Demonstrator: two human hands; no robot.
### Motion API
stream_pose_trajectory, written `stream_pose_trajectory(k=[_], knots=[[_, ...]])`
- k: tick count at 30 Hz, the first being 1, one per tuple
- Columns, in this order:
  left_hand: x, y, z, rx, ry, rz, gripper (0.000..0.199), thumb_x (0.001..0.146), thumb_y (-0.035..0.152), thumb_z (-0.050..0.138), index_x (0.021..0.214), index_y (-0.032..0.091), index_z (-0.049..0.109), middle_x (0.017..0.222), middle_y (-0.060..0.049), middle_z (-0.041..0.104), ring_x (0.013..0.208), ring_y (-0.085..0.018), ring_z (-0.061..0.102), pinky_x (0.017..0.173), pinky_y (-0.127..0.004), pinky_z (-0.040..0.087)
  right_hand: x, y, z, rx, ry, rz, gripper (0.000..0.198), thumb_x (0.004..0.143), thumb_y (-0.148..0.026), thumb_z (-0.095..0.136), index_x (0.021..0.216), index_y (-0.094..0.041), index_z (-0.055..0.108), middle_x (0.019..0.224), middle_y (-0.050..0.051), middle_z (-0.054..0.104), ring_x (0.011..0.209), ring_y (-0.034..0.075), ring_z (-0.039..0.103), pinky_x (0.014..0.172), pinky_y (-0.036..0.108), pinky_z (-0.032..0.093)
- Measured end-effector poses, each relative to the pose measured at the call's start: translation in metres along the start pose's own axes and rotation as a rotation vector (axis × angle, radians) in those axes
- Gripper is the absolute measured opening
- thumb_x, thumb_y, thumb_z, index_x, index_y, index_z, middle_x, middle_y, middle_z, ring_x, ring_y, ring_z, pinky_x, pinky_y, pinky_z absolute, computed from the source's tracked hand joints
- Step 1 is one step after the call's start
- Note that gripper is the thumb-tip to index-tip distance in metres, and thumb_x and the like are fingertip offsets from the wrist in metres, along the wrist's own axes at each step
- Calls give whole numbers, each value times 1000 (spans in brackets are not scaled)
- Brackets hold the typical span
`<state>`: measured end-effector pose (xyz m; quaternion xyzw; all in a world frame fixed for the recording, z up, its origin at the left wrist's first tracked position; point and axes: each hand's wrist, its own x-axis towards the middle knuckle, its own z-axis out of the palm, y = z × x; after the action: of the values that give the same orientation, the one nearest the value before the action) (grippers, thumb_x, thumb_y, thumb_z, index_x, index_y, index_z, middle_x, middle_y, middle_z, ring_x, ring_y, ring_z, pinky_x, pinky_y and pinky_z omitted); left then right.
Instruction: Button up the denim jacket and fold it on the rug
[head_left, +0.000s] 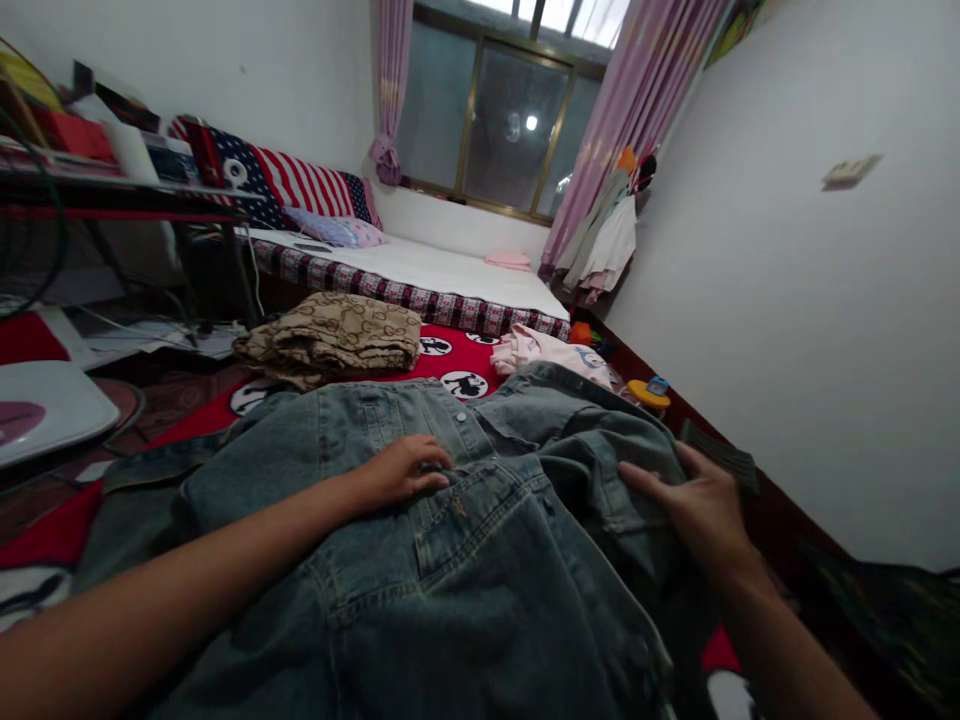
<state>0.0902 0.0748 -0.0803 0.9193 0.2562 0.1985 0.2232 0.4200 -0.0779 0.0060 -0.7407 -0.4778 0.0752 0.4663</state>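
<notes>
A faded blue-green denim jacket lies spread out in front of me, with its buttoned front and pocket flaps facing up. My left hand rests on the middle of it beside the front opening, palm down, fingers loosely bent and slightly apart. On the right side, my right hand has hold of a fold of the denim, the thumb on top and the other fingers partly hidden behind the cloth. The near part of the jacket runs out of view at the bottom.
Beneath the jacket is a red cloth with black-and-white round prints. Beyond lie a folded brown patterned cloth and a pink garment. A white stool and a cluttered desk stand left; a bed is at the back.
</notes>
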Motion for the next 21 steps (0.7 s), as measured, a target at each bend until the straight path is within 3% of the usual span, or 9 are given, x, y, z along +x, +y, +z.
stream_pose_trajectory(k=[3, 6, 8, 9, 12, 15, 16, 18, 21], knots=[[-11, 5, -10, -138, -43, 6, 33, 88, 48, 56, 86, 18, 69, 89, -5, 65, 83, -17, 59, 77, -26, 45, 9, 16, -20, -292, 74, -132, 47, 62, -57, 73, 93, -22, 71, 87, 7, 73, 80, 29, 68, 68, 36, 52], [-13, 8, -17, -154, -184, -94, 48, 90, 55, 48, 69, 15, 65, 75, -3, 61, 68, -14, 56, 65, -24, 42, 23, 41, -24, -512, -296, -99, 28, 61, -49, 72, 68, -22, 70, 69, 4, 71, 67, 26, 66, 57, 32, 46], [-6, 4, -25, -78, -226, -181, 56, 91, 58, 43, 62, 14, 63, 70, -3, 59, 64, -14, 54, 62, -25, 41, 38, 53, -23, -498, -543, -30, 28, 61, -48, 72, 58, -21, 66, 62, 4, 68, 62, 25, 65, 55, 30, 45], [-2, -1, -30, -3, -203, -202, 55, 90, 57, 43, 64, 14, 64, 74, -5, 62, 68, -16, 56, 66, -26, 42, 45, 57, -21, -431, -584, 5, 30, 62, -50, 72, 61, -20, 66, 64, 5, 69, 64, 25, 66, 57, 31, 47], [14, -23, -48, 316, 22, -292, 42, 80, 55, 61, 98, 18, 72, 114, -10, 63, 102, -26, 57, 91, -34, 41, 64, 57, -9, -155, -530, 84, 46, 65, -55, 71, 93, -18, 69, 87, 9, 74, 81, 28, 69, 69, 34, 52], [24, -48, -60, 516, 107, -596, 102, 59, 67, 73, 142, 18, 44, 140, -20, 47, 123, -38, 46, 102, -46, 34, 63, 50, 17, -48, -519, 44, 71, 61, -52, 75, 121, -17, 59, 109, 13, 70, 96, 29, 67, 80, 38, 53], [25, -53, -61, 533, 72, -684, 116, 54, 73, 72, 148, 15, 34, 140, -23, 47, 123, -41, 46, 101, -47, 34, 58, 46, 28, -72, -531, -8, 78, 59, -50, 77, 126, -16, 56, 115, 13, 68, 100, 29, 66, 84, 38, 52], [25, -56, -61, 546, -15, -749, 124, 53, 79, 67, 150, 12, 27, 133, -26, 52, 121, -42, 48, 98, -47, 37, 44, 40, 48, -188, -538, -113, 82, 59, -43, 78, 132, -15, 51, 120, 13, 66, 104, 29, 64, 87, 39, 50], [21, -47, -59, 564, -74, -690, 95, 61, 70, 68, 135, 14, 48, 122, -21, 62, 112, -39, 56, 90, -42, 42, 20, 29, 65, -401, -482, -238, 63, 68, -29, 66, 129, -18, 55, 104, 9, 72, 94, 28, 67, 79, 36, 50]])
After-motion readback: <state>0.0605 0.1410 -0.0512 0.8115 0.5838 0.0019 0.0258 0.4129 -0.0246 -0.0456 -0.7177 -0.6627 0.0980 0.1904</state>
